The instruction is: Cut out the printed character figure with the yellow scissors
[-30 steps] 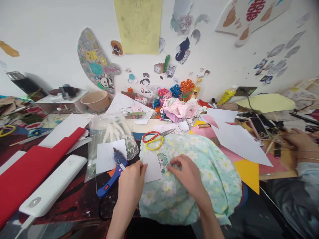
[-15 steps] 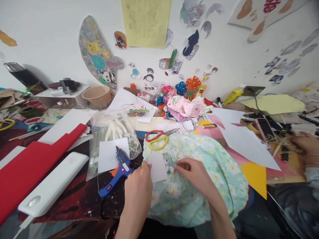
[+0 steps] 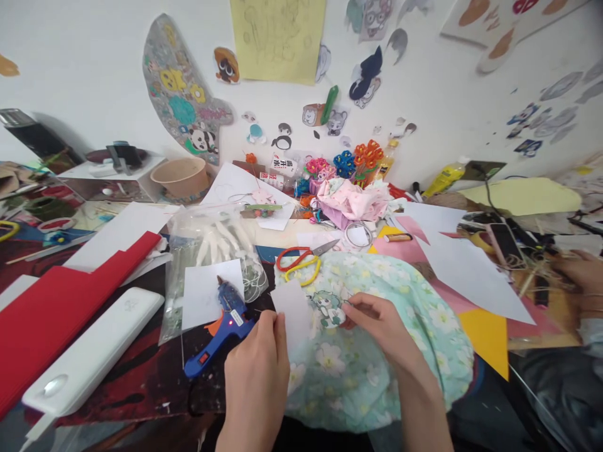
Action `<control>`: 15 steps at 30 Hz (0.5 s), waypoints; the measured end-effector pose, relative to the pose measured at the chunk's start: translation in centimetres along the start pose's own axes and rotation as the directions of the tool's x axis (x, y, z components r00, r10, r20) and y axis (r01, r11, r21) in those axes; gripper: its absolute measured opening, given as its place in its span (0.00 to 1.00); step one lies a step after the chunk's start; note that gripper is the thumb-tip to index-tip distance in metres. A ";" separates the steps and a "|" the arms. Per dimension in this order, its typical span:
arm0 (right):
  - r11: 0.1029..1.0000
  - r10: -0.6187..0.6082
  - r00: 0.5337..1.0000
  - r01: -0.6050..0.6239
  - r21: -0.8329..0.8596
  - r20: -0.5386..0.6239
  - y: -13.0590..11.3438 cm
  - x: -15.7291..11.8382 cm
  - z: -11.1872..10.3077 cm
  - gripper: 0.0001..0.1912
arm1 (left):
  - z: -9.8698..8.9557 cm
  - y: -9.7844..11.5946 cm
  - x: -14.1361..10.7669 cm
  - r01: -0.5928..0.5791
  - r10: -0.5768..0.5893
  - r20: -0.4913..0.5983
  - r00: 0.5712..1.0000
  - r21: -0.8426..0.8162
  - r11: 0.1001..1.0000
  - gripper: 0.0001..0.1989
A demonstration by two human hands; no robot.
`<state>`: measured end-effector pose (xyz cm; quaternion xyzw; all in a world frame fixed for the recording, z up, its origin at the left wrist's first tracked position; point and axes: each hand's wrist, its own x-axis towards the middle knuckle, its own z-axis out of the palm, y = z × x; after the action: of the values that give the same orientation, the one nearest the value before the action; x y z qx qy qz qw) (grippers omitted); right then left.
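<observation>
Between finger and thumb, my right hand pinches the edge of a cartoon paper cutout with green hair. My left hand is closed on the lower left of a small white paper. Both pieces are held side by side, slightly apart, over a pale green flowered cloth. Red-and-yellow handled scissors lie at the cloth's far edge, blades pointing right. A blue hot glue gun with a lit indicator rests left of my left hand, its nozzle over a white sheet.
On the left lie a white power strip and red card. A clear plastic bag sits behind the glue gun. Pipe-cleaner flowers and pink cloth stand by the wall. Another person's hand is at the far right.
The cutout has come away from the white paper's edge and now shows whole in my right hand. My left hand has moved slightly left and tilted the paper.
</observation>
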<state>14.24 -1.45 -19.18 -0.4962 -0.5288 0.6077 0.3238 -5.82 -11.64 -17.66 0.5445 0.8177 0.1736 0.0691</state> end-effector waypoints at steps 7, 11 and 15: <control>0.942 -0.019 0.990 0.064 0.331 -0.137 0.7 -0.2 -0.5 0.17 | 0.0 0.3 -0.8 -0.023 0.022 -0.009 1.000 -0.116 0.993 0.15; 0.945 -0.025 0.991 0.065 0.321 -0.129 1.0 -2.0 -0.3 0.16 | 0.6 1.2 0.3 -0.045 0.071 0.147 0.987 -0.177 0.983 0.17; 0.985 -0.022 0.989 0.046 0.165 -0.144 1.8 -3.0 1.2 0.17 | 2.5 2.5 2.0 -0.093 0.108 0.232 0.967 -0.076 0.993 0.13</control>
<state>14.27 -5.01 -20.20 -0.4998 -0.4597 0.6077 0.4117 -3.73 -8.39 -18.98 0.5995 0.7691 0.1373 0.1741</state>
